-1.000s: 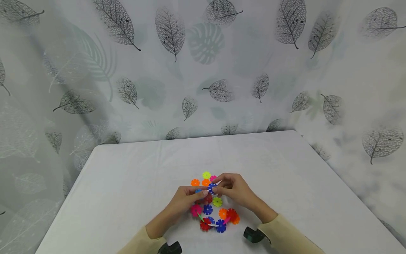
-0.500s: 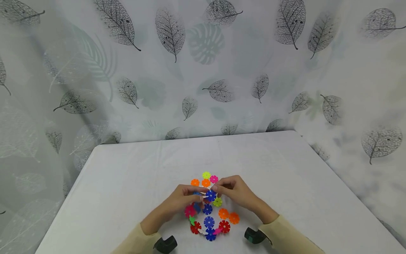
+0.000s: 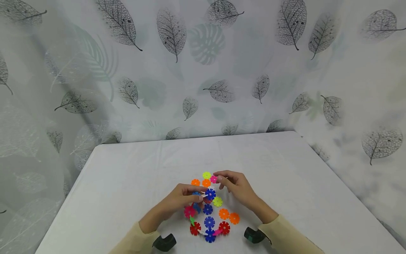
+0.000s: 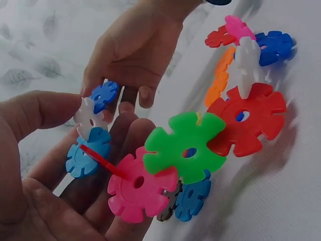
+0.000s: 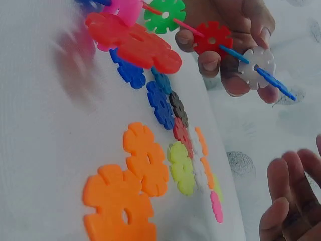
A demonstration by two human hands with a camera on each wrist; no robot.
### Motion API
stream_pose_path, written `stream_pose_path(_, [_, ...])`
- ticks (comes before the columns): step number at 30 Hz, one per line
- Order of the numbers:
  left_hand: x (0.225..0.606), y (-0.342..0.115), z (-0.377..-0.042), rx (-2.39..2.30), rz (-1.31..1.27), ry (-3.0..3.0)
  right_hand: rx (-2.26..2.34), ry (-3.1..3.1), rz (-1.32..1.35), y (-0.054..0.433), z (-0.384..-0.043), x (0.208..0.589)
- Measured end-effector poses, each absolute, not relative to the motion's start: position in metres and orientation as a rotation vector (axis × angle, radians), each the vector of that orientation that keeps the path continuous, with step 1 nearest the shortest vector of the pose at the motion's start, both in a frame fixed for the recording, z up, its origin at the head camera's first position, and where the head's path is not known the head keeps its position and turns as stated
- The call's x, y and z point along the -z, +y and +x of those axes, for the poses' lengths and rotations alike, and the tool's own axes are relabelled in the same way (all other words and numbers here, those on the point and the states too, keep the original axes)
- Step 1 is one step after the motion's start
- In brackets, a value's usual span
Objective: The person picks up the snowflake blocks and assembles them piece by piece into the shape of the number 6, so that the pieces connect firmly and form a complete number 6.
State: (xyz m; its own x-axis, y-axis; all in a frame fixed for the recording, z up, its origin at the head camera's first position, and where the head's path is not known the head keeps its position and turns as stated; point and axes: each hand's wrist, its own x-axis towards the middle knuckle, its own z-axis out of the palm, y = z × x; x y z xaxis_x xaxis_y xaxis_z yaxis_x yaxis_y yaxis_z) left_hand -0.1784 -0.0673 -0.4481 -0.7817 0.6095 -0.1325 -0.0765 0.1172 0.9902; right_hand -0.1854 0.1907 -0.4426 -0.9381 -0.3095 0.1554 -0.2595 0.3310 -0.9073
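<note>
My left hand (image 3: 181, 198) pinches the white flower-shaped disc (image 4: 90, 119) near one end of a chain of slotted plastic discs. A dark blue disc (image 3: 210, 194) forms that end, beyond the fingertips. From there the chain runs through a light blue disc (image 4: 88, 155), a red one turned edge-on, a pink disc (image 4: 138, 193), a green disc (image 4: 183, 150) and a red disc (image 4: 251, 123). Its far end curves round to another red disc (image 3: 224, 228). My right hand (image 3: 237, 186) holds nothing, fingers relaxed, close to a loose pink disc (image 3: 214, 179) on the table.
Loose discs lie on the white tablecloth (image 3: 133, 173): two orange discs (image 3: 223, 213) at the right, a yellow-green disc (image 3: 217, 201), a blue disc (image 3: 207, 209), and several more at the back. Leaf-patterned curtains (image 3: 203, 70) surround the table.
My right fingers were at the dark blue end disc; they have let go and moved back toward the loose pink disc. My left hand and the chain have shifted slightly left and nearer.
</note>
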Motion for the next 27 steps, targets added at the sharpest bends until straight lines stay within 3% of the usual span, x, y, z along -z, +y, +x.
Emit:
stream_pose_path(9, [0.453, -0.065, -0.179, -1.773, 0.433, 1.925, 1.797, 2.591, -0.342, 0.194, -0.187, 0.448])
stream_pose_path(19, [0.454, -0.064, -0.178, -1.822, 0.386, 1.931, 1.471, 2.726, -0.143, 0.196, -0.187, 0.454])
stream_pose_path(27, [0.457, -0.062, -0.178, -1.817, 0.338, 1.945, 1.107, 2.748, -0.297, 0.2, -0.187, 0.459])
